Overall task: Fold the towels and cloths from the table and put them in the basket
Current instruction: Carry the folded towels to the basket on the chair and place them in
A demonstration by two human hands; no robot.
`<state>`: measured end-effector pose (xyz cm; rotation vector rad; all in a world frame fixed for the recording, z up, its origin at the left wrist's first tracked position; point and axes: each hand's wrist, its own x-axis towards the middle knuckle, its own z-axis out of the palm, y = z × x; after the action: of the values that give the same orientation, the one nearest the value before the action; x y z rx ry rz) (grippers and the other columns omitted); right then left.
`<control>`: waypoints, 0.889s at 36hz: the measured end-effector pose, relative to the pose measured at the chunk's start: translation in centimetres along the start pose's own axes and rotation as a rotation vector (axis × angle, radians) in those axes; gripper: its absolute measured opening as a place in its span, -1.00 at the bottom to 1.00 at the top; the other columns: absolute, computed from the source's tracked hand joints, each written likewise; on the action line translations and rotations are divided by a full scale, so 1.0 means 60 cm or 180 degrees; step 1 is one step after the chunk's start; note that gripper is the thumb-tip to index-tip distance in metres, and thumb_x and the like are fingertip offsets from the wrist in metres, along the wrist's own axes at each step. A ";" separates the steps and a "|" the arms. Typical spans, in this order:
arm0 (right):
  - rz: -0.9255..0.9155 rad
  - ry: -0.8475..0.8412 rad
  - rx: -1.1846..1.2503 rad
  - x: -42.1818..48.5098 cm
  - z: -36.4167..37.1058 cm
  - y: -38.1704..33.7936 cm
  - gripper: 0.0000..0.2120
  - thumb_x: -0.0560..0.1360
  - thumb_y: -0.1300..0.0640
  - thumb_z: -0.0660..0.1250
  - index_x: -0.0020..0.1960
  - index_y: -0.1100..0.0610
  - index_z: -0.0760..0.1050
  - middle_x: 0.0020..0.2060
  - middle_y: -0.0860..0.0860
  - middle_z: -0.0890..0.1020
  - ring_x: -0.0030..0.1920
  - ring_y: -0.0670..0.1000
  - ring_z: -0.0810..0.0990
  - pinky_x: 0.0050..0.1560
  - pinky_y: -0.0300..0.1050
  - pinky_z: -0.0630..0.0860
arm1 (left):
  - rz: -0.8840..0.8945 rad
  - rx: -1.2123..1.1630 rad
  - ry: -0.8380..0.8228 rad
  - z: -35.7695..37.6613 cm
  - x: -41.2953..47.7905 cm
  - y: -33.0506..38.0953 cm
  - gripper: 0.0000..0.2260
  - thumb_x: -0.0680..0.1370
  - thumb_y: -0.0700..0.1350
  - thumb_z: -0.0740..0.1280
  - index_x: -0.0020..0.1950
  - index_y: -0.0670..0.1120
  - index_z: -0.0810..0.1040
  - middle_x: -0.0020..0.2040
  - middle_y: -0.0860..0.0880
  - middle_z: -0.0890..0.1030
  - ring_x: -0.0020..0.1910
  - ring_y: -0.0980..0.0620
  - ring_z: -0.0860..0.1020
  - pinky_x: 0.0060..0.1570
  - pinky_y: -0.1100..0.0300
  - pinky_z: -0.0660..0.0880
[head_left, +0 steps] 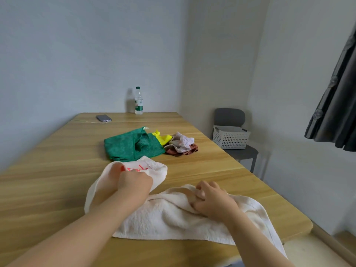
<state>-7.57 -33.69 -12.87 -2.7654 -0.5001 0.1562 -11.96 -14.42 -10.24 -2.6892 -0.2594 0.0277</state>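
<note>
Head view, wooden table (57, 170) across most of the lower frame, pushed up against the pale wall. White towel (163, 218) next in size, spread rumpled along the near edge, right end hanging over the table edge, left end raised and curled over with red lettering showing. Dark grey curtain (339, 105) hanging at far right. Green cloth (123, 145) mid-table, loosely half folded, just beyond the raised towel end. Grey chair (229, 116) off the table's right side in the corner, white perforated basket (231, 139) sitting on its seat; contents not visible.

Left hand (134, 183) clenched round the raised left end of the towel, holding it off the table. Right hand (213, 199) on the towel's middle, fingers curled, pinching a bunched fold.

Small heap beside the green cloth on its right: yellow cloth (164, 138) touching the green one, pale patterned cloth (183, 141) on top, brown cloth (173, 151) underneath.

Water bottle (138, 102) with green cap upright at the far edge. Phone (104, 118) lying flat near the far left corner, thin cable (84, 121) plugged in, trailing left.
</note>
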 end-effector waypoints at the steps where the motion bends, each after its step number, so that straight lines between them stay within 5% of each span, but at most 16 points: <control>1: -0.0015 0.0019 -0.0037 0.001 0.001 0.001 -0.60 0.52 -0.17 0.14 0.32 -0.06 0.30 0.29 -0.03 0.34 0.29 0.11 0.35 0.14 0.00 0.40 | -0.0047 0.0045 -0.0011 -0.003 0.000 0.003 -0.68 0.57 -0.25 0.18 0.30 -0.04 0.43 0.29 -0.02 0.46 0.30 -0.03 0.39 0.04 0.17 0.35; 5: 0.0036 0.0496 0.0225 0.005 0.015 0.008 -0.72 0.58 -0.08 0.11 0.23 -0.06 0.42 0.19 -0.04 0.42 0.17 0.06 0.45 -0.04 -0.10 0.45 | 0.0036 -0.0278 0.0657 -0.023 -0.005 0.028 -0.71 0.52 -0.32 0.20 0.19 -0.07 0.48 0.18 -0.02 0.51 0.22 -0.03 0.40 -0.16 0.21 0.37; 8: 0.0089 0.1040 0.0693 0.003 0.022 0.010 -0.74 0.59 -0.03 0.11 0.19 -0.03 0.48 0.09 -0.04 0.43 0.11 0.02 0.45 -0.11 -0.14 0.46 | 0.0229 -0.1285 0.1354 -0.024 0.004 0.040 -0.72 0.55 -0.21 0.22 0.24 0.03 0.45 0.17 0.05 0.52 0.13 0.00 0.48 -0.12 0.17 0.43; 11: 0.0019 0.1730 0.0877 -0.004 0.023 0.009 -0.72 0.60 0.04 0.15 0.26 0.00 0.48 -0.02 -0.04 0.36 0.03 0.02 0.45 -0.19 -0.15 0.45 | 0.0300 -0.2173 0.0558 -0.023 0.013 0.043 -0.60 0.57 0.00 0.25 0.39 0.11 0.28 0.23 0.02 0.45 0.06 0.00 0.52 -0.10 0.17 0.40; 14: -0.0086 0.2099 0.1076 -0.011 0.014 0.008 -0.70 0.60 0.10 0.16 0.29 0.01 0.47 -0.04 -0.01 0.43 -0.11 -0.02 0.45 -0.22 -0.13 0.40 | 0.0215 -0.2607 -0.0275 -0.011 0.027 0.047 -0.74 0.54 0.05 0.27 0.21 0.04 0.44 0.21 -0.02 0.52 0.11 0.00 0.51 -0.04 0.20 0.39; 16: -0.0002 0.2167 0.1212 -0.013 0.003 0.010 -0.71 0.61 0.11 0.12 0.29 -0.01 0.46 -0.06 -0.04 0.54 -0.10 -0.01 0.50 -0.25 -0.15 0.33 | 0.0123 -0.2672 -0.0366 -0.004 0.034 0.044 -0.88 0.56 0.01 0.24 -0.07 0.00 0.50 0.07 -0.05 0.59 -0.01 0.02 0.52 -0.12 0.23 0.38; 18: 0.0141 0.2215 0.1415 -0.015 -0.010 0.011 -0.72 0.62 0.10 0.09 0.26 -0.04 0.45 -0.25 -0.08 0.56 -0.18 0.01 0.51 -0.34 -0.16 0.30 | 0.0095 -0.2974 -0.0573 -0.005 0.031 0.039 -0.77 0.57 0.04 0.23 -0.24 -0.02 0.44 -0.22 -0.03 0.54 -0.31 0.08 0.45 -0.36 0.27 0.35; 23: 0.0225 0.2226 0.2328 -0.018 -0.039 0.001 -0.77 0.60 0.11 0.07 0.18 -0.06 0.42 -0.39 -0.03 0.53 -0.29 0.00 0.52 -0.31 -0.12 0.38 | 0.0289 -0.3977 -0.1458 -0.034 0.010 0.006 -0.67 0.53 0.25 0.17 -0.12 0.00 0.42 -0.47 0.01 0.30 -0.57 0.12 0.28 -0.51 0.33 0.23; 27: -0.0004 0.2503 0.3009 -0.018 -0.057 -0.015 -0.79 0.58 0.18 0.11 -0.01 -0.13 0.39 -0.43 -0.01 0.59 -0.29 0.04 0.58 -0.26 -0.09 0.44 | 0.0576 -0.3922 -0.1468 -0.044 0.001 -0.016 -0.87 0.58 -0.04 0.26 -0.10 -0.07 0.44 -0.45 0.02 0.44 -0.58 0.17 0.39 -0.55 0.33 0.27; 32: -0.0185 0.2781 0.3252 -0.016 -0.077 -0.039 -0.70 0.59 0.23 0.13 -0.12 -0.18 0.34 -0.38 -0.05 0.61 -0.40 -0.05 0.57 -0.25 -0.10 0.44 | -0.0228 -0.5630 -0.0474 -0.055 0.007 -0.032 -0.86 0.58 -0.21 0.25 -0.19 -0.12 0.48 -0.49 0.00 0.53 -0.54 0.11 0.46 -0.56 0.35 0.28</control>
<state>-8.47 -33.34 -7.72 -1.5817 -0.1616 -0.6133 -11.70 -14.01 -6.41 -4.4302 -0.6345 -0.0551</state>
